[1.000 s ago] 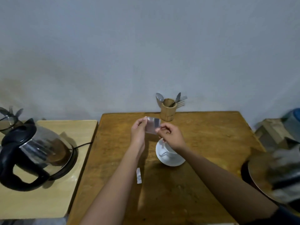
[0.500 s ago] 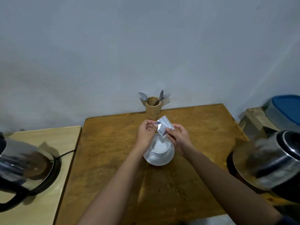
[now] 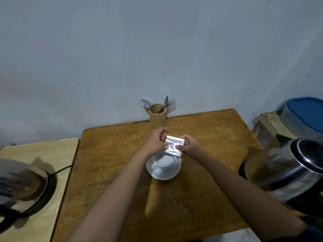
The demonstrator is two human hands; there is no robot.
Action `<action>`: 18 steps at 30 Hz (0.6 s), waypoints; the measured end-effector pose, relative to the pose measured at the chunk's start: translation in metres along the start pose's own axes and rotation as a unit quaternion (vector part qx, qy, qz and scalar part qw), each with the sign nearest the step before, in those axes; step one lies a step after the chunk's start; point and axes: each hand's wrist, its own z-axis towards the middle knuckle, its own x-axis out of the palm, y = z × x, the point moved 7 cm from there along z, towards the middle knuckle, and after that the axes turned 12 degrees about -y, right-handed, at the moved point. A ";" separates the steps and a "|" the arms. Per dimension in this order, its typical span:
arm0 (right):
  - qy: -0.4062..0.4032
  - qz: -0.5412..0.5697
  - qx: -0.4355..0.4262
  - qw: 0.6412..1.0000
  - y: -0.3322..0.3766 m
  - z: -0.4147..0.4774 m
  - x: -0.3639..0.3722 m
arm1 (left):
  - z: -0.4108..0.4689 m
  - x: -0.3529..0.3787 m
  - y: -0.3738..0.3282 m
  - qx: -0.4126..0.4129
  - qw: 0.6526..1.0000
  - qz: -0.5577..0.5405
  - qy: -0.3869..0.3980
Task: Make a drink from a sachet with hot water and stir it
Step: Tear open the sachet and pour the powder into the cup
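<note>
Sachet point(image 3: 173, 146) is hanging tilted just above the white cup point(image 3: 165, 161) on its saucer point(image 3: 163, 174), left hand point(image 3: 156, 142) and right hand point(image 3: 189, 147) each pinching an edge. Powder is apparently going in; water and stirring are remaining. Compared with half a second earlier, the foil is lying flatter and lower over the cup on the counter point(image 3: 108, 154).

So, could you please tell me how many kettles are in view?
2: one kettle on the pale side table at left, partly cut off, and another kettle at the brown table's right edge.
</note>
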 end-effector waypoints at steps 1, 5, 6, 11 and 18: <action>0.004 -0.046 -0.020 0.999 0.002 0.001 0.000 | 0.001 0.001 -0.001 0.018 0.999 0.039 0.002; 0.008 -0.182 -0.105 0.978 0.011 0.006 0.006 | 0.000 0.004 0.005 0.043 0.990 0.133 -0.019; 0.011 -0.205 -0.123 0.971 0.013 0.006 0.009 | -0.001 0.004 0.007 0.043 0.989 0.138 -0.026; 0.043 -0.312 -0.171 0.933 0.023 0.007 0.027 | -0.006 0.001 0.024 0.017 0.991 0.128 -0.039; 0.083 -0.402 -0.238 0.880 0.036 0.005 0.046 | -0.013 -0.001 0.035 0.018 0.993 0.112 -0.020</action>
